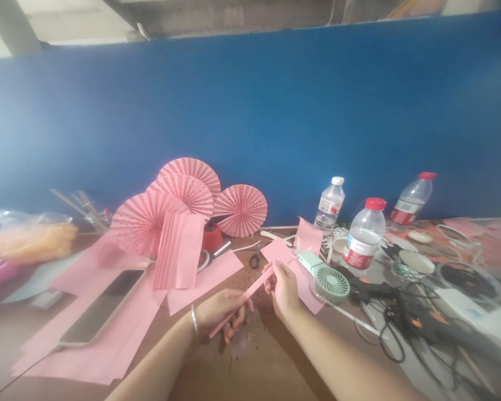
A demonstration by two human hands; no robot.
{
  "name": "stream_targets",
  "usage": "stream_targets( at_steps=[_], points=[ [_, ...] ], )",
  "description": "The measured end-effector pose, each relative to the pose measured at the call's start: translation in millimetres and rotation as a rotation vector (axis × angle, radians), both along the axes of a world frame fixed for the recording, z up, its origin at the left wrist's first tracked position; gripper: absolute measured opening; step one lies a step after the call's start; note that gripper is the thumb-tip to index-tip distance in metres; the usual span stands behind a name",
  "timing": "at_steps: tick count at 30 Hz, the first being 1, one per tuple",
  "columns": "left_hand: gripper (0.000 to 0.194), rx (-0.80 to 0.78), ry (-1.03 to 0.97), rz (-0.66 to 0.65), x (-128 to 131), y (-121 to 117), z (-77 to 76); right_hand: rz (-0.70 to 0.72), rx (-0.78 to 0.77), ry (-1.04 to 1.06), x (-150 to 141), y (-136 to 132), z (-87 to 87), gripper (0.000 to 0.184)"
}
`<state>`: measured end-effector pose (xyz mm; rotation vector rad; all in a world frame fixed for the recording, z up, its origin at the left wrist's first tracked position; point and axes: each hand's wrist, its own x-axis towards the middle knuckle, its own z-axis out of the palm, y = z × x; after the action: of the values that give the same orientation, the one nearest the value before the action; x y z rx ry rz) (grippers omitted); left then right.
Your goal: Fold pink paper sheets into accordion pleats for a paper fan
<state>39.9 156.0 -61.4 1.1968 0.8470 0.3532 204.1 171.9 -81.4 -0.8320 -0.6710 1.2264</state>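
Observation:
A narrow folded strip of pink paper (256, 284) slants between my two hands above the brown table. My left hand (222, 312), with a silver bangle at the wrist, is closed around its lower part. At the upper end, my right hand (281, 287) pinches the strip between thumb and fingers. Just beyond my hands lie flat pink sheets (209, 278) and a pair of scissors with dark handles (254, 260). A pleated pink paper piece (179, 250) stands at the left, in front of several round pink paper fans (240, 210).
A phone (104, 306) rests on pink sheets at the left. To the right are a mint handheld fan (332, 281), a red-capped bottle (364, 236), a white-capped bottle (330, 203) and tangled black cables (409, 312). A blue panel (275, 128) stands behind the table.

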Motion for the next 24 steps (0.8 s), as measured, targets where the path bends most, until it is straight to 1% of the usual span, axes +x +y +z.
stream_targets(
  at_steps=[3, 6, 8, 9, 12, 14, 17, 19, 21, 22, 24],
  points=[
    [0.035, -0.005, 0.027, -0.038, 11, 6, -3.3, -0.019, -0.053, -0.02, 2, 7, -3.3, 0.035],
    [0.03, -0.005, 0.107, -0.113, 23, 16, -1.9, -0.035, -0.088, -0.071, 4, 13, -6.6, 0.035],
    [0.023, 0.03, 0.171, -0.133, 33, 22, -0.6, -0.055, -0.106, -0.096, 8, 16, -6.4, 0.034],
    [0.02, 0.061, 0.194, -0.116, 38, 25, -0.7, -0.066, -0.113, -0.098, 10, 17, -5.5, 0.033],
    [0.01, 0.147, 0.208, 0.006, 51, 29, -5.9, -0.096, -0.143, -0.031, 17, 20, -0.7, 0.028],
    [0.012, 0.165, 0.183, 0.05, 57, 30, -12.0, -0.095, -0.164, 0.045, 21, 22, 2.0, 0.027],
    [0.015, 0.129, 0.116, 0.021, 57, 32, -17.7, -0.057, -0.188, 0.108, 22, 24, 3.0, 0.032],
    [0.015, 0.066, 0.055, 0.001, 55, 36, -16.1, -0.037, -0.21, 0.106, 21, 23, 3.0, 0.039],
    [0.014, 0.012, -0.062, 0.037, 53, 42, -11.8, -0.013, -0.195, 0.03, 18, 21, 4.5, 0.044],
    [0.017, 0.003, -0.131, 0.068, 52, 46, -9.8, 0.019, -0.163, -0.043, 17, 19, 6.1, 0.044],
    [0.025, -0.007, -0.217, 0.127, 51, 50, -7.6, 0.136, -0.078, -0.234, 15, 16, 10.3, 0.036]
  ],
)
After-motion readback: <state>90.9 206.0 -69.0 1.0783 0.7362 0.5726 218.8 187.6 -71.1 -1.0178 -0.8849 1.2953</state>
